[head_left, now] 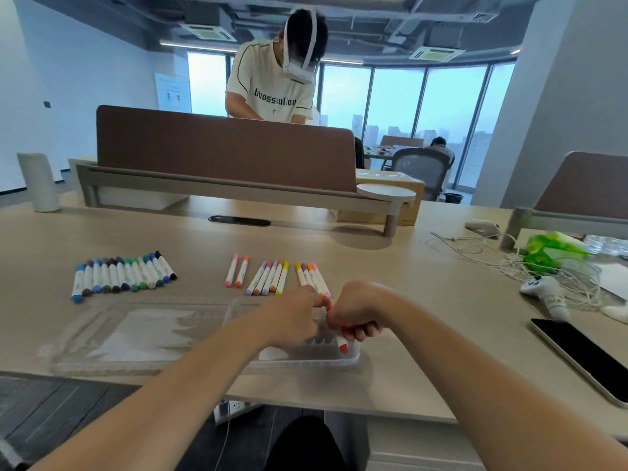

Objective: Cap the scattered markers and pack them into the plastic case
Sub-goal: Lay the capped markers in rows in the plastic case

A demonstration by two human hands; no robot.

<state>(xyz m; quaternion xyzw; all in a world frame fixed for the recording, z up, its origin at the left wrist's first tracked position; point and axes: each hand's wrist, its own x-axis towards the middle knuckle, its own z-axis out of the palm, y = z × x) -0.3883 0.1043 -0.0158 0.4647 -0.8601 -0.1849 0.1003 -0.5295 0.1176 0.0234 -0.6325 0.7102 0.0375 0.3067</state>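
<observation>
Capping red-tipped white marker [342,345] over clear plastic case [306,361]: R hand [353,317] clenches barrel, L hand [297,317] pinches top end. Advice: keep barrel steady, push cap straight.

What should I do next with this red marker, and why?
Probably lower the red marker into the plastic case. The right hand grips its middle, the left hand pinches its upper end, and its lower cap hangs over the case's right end.
</observation>
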